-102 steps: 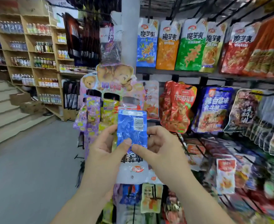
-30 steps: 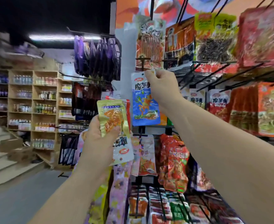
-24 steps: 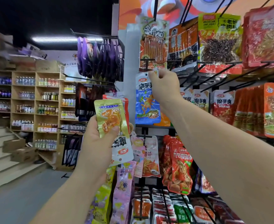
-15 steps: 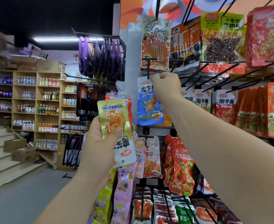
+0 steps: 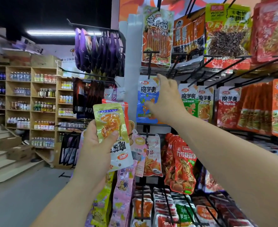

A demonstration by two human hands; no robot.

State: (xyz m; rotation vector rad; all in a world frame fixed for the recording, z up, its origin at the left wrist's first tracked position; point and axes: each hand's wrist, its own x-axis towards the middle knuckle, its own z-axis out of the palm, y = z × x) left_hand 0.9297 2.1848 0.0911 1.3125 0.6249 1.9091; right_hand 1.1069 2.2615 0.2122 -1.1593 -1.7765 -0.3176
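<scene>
The blue packet point(image 5: 146, 90) hangs on its hook point(image 5: 149, 68), the right hand point(image 5: 166, 99) by it with its grip spread, while the left hand point(image 5: 94, 145) pinches the yellow packet point(image 5: 109, 122), likely next to go on a hook.

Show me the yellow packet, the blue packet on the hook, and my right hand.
yellow packet point(image 5: 109, 123), head view, its orange printed middle.
blue packet point(image 5: 144, 94), head view, its lettered upper part.
right hand point(image 5: 167, 100), head view, back of hand.
</scene>
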